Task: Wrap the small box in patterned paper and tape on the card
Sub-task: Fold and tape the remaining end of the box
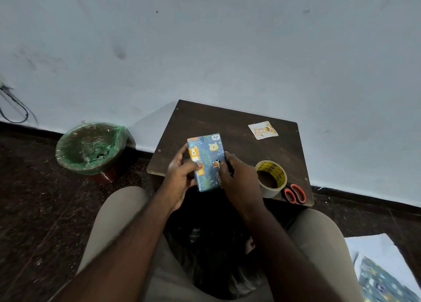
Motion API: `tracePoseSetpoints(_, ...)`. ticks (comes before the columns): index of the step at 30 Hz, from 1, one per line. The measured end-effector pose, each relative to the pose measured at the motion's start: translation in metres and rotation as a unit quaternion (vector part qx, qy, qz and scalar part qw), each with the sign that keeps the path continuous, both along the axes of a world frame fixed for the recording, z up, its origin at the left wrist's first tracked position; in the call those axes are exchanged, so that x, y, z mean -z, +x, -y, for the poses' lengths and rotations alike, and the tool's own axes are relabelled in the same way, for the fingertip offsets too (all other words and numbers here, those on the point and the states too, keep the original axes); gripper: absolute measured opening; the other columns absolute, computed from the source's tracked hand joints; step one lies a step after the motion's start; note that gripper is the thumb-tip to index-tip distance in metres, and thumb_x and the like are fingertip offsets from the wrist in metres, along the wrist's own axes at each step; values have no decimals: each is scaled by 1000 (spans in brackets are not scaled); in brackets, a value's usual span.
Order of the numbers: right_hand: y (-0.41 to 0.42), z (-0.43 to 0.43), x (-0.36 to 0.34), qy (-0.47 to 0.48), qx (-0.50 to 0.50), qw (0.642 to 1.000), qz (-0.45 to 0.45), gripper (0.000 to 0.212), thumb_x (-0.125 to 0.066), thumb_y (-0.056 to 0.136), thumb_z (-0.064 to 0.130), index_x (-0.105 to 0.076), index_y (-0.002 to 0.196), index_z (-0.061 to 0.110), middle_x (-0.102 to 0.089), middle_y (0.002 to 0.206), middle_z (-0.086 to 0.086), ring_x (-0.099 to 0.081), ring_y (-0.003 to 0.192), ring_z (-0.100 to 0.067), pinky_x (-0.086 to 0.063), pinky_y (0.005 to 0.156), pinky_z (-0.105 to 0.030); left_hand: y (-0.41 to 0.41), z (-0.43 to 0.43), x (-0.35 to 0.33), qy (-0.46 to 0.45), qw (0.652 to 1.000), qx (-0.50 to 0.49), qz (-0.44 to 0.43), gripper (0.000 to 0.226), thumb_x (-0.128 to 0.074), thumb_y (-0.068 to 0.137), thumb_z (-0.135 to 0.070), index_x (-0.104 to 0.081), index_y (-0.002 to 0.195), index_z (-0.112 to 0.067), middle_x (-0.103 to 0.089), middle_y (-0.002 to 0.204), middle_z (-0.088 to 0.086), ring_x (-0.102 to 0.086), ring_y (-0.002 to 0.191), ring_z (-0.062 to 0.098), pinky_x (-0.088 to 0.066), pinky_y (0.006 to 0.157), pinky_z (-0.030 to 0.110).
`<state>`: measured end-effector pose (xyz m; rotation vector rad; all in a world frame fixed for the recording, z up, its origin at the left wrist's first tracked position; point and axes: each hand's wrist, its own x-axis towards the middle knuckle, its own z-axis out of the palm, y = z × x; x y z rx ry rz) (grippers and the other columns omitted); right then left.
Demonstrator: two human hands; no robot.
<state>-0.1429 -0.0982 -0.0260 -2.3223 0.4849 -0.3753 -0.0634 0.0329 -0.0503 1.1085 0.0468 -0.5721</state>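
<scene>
A small box covered in blue paper printed with cartoon animals is held above the near edge of a small dark wooden table. My left hand grips its left side, thumb across the top face. My right hand holds the right side, fingers curled on the edge. A white birthday card lies flat at the table's far right. A roll of clear tape stands at the near right, just right of my right hand.
Orange-handled scissors lie by the tape at the table's near right corner. A bin with a green liner stands on the floor to the left. Spare patterned paper lies on the floor at lower right. The wall is close behind the table.
</scene>
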Motion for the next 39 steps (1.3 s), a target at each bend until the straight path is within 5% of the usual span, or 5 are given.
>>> tracePoseSetpoints(7, 7, 1, 4, 21, 18, 1000, -12, 47, -54, 98, 31, -53, 142, 15, -71, 120, -5, -68, 101, -17, -56, 86, -39, -4, 9, 3, 33, 999, -10, 27, 44, -61, 95, -4, -51, 134, -21, -75, 98, -3, -72, 93, 19, -59, 86, 42)
tracePoseSetpoints(12, 16, 4, 9, 27, 18, 999, -39, 41, -56, 98, 25, -56, 138, 16, -68, 125, -7, -65, 110, -23, -53, 92, -40, -5, 5, 12, 298, 929, -52, 212, 12, -71, 90, -25, -75, 100, -20, -73, 99, 7, -70, 93, 23, -54, 82, 30)
tracePoseSetpoints(17, 24, 5, 14, 22, 24, 998, -48, 35, -53, 100, 18, -61, 134, 14, -66, 127, -7, -63, 111, -21, -48, 89, -29, 0, 2, 16, 242, 959, -38, 141, 4, -75, 88, -19, -75, 90, -16, -73, 80, 16, -72, 84, 39, -60, 78, 55)
tracePoseSetpoints(23, 32, 13, 11, 33, 16, 998, -57, 33, -56, 99, 19, -64, 131, 16, -67, 126, -5, -64, 106, -15, -48, 82, -24, -1, 9, 14, 328, 919, -60, 209, 39, -76, 85, -19, -64, 122, -14, -60, 92, -3, -63, 81, 16, -54, 80, 25)
tracePoseSetpoints(39, 122, 155, 7, -99, 101, 953, -267, 76, -71, 81, 55, -46, 135, 9, -49, 138, -19, -46, 129, -37, -44, 104, -44, -10, 20, 19, 388, 809, 77, 435, 74, -74, 86, -32, -39, 150, -16, -25, 158, 11, -20, 149, 25, -26, 118, 40)
